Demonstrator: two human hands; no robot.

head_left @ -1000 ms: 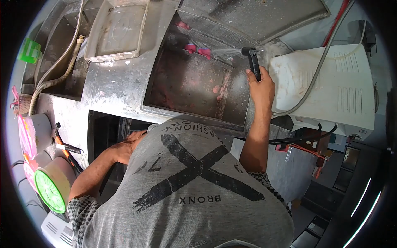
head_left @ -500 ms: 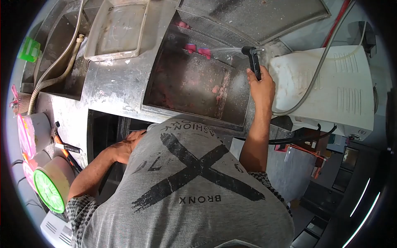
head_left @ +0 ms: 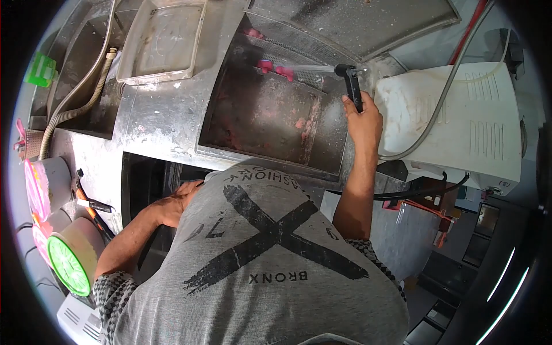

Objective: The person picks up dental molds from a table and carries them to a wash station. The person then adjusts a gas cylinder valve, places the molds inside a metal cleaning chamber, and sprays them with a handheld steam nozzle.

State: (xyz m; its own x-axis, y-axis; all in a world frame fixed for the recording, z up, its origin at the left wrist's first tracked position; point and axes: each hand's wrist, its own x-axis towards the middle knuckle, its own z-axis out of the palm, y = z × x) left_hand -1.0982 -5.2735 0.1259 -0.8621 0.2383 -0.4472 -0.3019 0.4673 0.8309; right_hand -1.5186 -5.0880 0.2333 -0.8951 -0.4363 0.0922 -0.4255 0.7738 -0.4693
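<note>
My right hand (head_left: 365,121) is wrapped round the handle of a black spray gun (head_left: 352,86). From its head a thin jet of water (head_left: 316,68) runs left to small pink pieces (head_left: 284,73) at a perforated metal screen (head_left: 299,54) inside a metal basin (head_left: 271,164). More pink bits (head_left: 300,123) and wet residue lie on the basin's floor. My left hand (head_left: 174,206) rests low beside my waist, near the counter's front edge. Its visible fingers lie stretched out, with the tips partly hidden by my shirt; nothing shows in them.
A shallow, dirty tray (head_left: 190,75) stands on the counter left of the basin. Farther left is a sink (head_left: 86,123) with a ribbed hose (head_left: 86,108). Tubs with pink and green lids (head_left: 68,265) line the left side. A white machine (head_left: 460,121) and a grey hose (head_left: 445,95) are at right.
</note>
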